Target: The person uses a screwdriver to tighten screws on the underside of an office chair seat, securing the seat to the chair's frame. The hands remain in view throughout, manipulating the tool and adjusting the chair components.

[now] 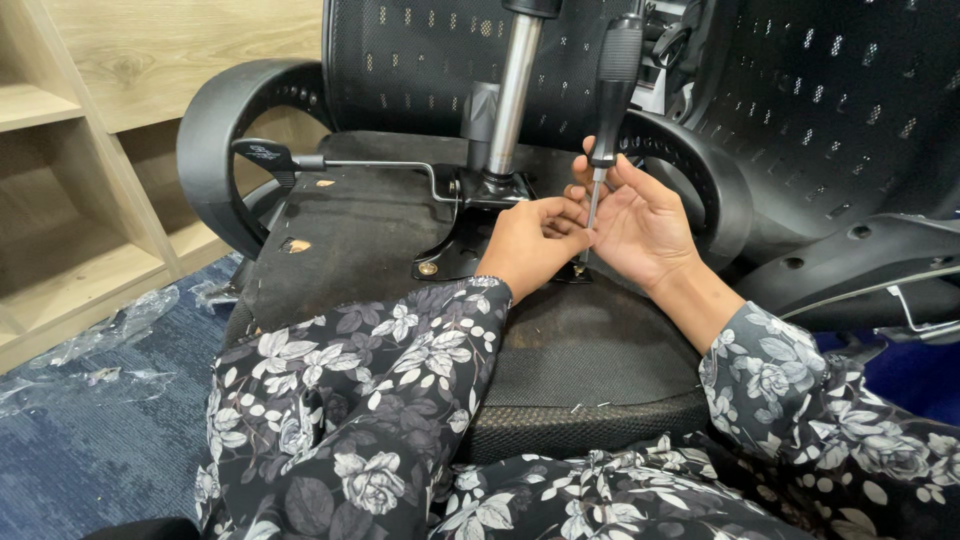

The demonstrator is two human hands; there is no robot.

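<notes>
I see my right hand (pixel 640 222) pinching the screwdriver (pixel 608 110) upright over the upturned chair seat (pixel 380 230), my left hand (pixel 528 245) pressed together at its tip, maybe steadying a screw, and a tilt could make it slip.

My sleeves (pixel 350 400) are dark, near-black fabric with a white-and-grey rose and leaf print, long, ending at the wrists. Left hand (pixel 530 245) and right hand (pixel 635 225) bare, no rings visible.
</notes>
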